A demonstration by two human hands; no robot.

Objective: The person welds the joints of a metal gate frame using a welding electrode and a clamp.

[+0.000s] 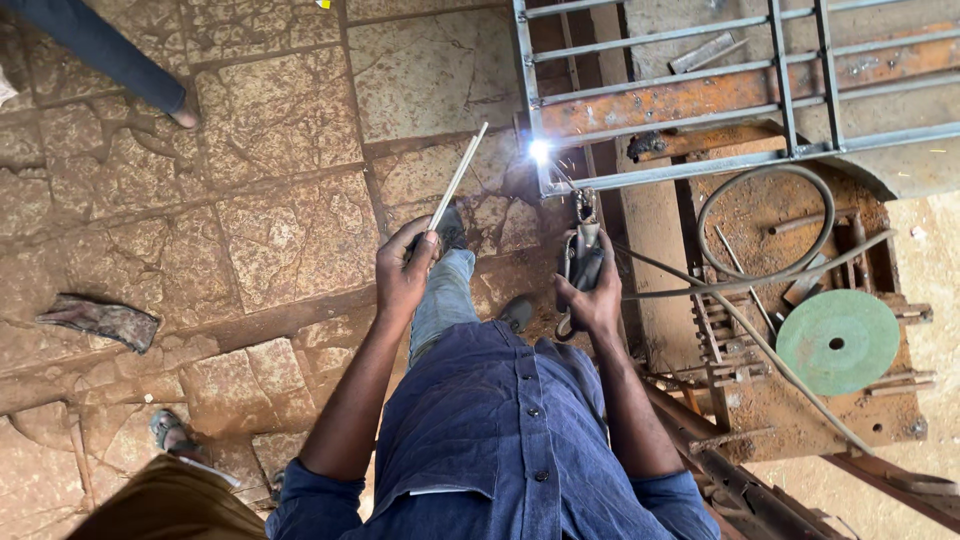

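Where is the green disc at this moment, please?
In the head view, the green disc lies at the right on a rusty metal stand, just below a coiled cable and to the right of the right hand holding the electrode holder.

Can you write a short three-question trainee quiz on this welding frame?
1. True or false: the right hand grips the electrode holder whose tip sparks at the metal grille frame.
2. What does the left hand hold? A) a spare welding rod B) a hammer C) a glove
3. What colour is the round disc on the rusty machine?

Key: 1 true; 2 A, the spare welding rod; 3 green.
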